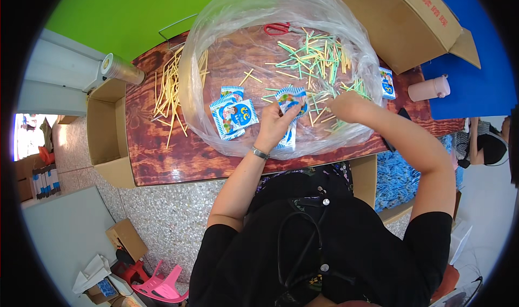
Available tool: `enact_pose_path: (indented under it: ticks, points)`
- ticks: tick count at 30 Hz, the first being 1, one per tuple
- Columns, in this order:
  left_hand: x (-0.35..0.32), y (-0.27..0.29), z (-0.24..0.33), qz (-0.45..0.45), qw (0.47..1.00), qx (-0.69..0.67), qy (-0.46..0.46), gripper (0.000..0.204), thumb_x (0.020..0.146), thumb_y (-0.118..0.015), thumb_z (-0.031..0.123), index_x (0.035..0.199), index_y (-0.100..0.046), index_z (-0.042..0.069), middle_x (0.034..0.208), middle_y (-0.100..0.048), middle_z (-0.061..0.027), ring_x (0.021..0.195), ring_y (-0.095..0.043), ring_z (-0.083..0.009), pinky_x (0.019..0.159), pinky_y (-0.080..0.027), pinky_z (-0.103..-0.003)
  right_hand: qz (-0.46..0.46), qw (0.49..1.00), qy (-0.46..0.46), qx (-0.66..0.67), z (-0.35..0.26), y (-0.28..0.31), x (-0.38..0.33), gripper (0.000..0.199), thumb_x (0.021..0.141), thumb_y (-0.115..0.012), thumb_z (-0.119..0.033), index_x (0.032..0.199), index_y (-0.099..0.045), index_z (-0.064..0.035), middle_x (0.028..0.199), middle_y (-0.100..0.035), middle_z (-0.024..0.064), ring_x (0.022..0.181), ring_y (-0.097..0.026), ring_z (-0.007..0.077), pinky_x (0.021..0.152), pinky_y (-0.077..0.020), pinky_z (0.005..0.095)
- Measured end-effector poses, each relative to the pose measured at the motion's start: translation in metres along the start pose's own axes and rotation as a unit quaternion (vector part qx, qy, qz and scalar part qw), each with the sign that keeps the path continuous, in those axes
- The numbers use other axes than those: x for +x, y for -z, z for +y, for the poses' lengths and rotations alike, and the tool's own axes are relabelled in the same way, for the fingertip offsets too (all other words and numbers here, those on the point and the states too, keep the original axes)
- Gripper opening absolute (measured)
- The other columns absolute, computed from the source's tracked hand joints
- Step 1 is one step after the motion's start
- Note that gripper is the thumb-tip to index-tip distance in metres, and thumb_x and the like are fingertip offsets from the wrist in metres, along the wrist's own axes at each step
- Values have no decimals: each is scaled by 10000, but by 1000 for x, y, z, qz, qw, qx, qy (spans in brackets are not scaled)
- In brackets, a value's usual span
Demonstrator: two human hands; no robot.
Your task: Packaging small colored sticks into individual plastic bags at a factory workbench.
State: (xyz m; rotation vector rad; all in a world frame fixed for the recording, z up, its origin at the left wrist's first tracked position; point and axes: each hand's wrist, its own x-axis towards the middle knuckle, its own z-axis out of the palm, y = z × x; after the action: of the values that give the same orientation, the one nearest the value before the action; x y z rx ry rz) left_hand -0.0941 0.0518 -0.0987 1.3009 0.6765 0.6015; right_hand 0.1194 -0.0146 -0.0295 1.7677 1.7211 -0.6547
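My left hand pinches a small blue-and-white packet between thumb and fingers. Just under that hand lies another packet. More of these packets overlap to its left. My right hand is closed at the near side of a loose heap of thin green and yellow sticks; its fingertips are hidden, so what they hold cannot be made out. Both hands are inside the rim of a large clear plastic bag, spread open on the table. Red-handled scissors rest beyond the sticks.
Yellow sticks lie on the dark red wooden table left of the bag. A cardboard box stands far right, near a pink bottle. Blue packets fill a box below the table's right edge. A lidded jar is at left.
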Motion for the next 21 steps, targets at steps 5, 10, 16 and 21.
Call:
enact_pose_path:
  ticks: [5,10,16,21]
  points:
    - [-5,3,-13,43,997,61,-20,181,827,-746,168,894,-687,11,640,-589,36,559,-462,-22,490,-362,-218,48,999,1,1,-12,-25,22,230,909,-461,-124,1009,-643,-24,902,-697,184,865,-692,328,748,-541,454]
    - [-6,3,-20,66,994,83,-35,178,799,-759,153,835,-659,10,602,-534,10,539,-434,-46,486,-357,-241,89,995,-15,36,-6,-41,22,225,904,-470,-127,966,-657,-18,876,-699,170,838,-693,324,731,-547,440]
    - [-9,4,-14,108,967,187,-137,237,766,-773,160,859,-618,7,685,-566,-102,563,-535,-220,515,-415,-334,90,995,-37,-5,6,7,-12,234,919,-520,-214,979,-616,-9,866,-661,210,839,-662,367,708,-526,462]
    - [-8,2,0,134,932,267,-206,277,747,-787,157,801,-563,3,676,-545,-110,571,-541,-253,512,-426,-354,135,945,189,231,3,78,-61,234,952,-528,-240,1054,-504,-31,802,-585,239,795,-581,444,678,-434,499]
